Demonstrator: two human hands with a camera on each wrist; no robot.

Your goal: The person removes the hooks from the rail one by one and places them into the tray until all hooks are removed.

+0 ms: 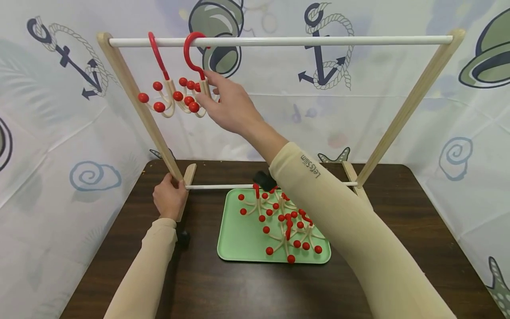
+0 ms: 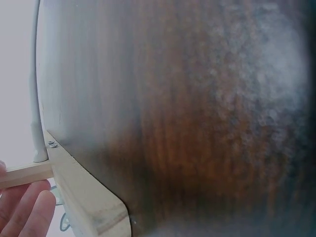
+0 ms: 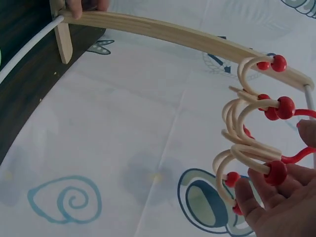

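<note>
My right hand pinches the stem of a hanger whose red hook lies over the white rail. This hanger has curved beige prongs tipped with red balls, partly behind my fingers. Just left of it a like hanger hangs from the same rail. In the right wrist view the prongs of the held hanger stand close by my fingertips. Low on the left, my left hand grips the base of the frame's wooden left post; its fingers curl at the wood.
On the dark table a green tray bears several more hangers, partly hidden by my right sleeve. A lower white bar runs behind the tray. The right post leans outward, before a patterned cloth backdrop.
</note>
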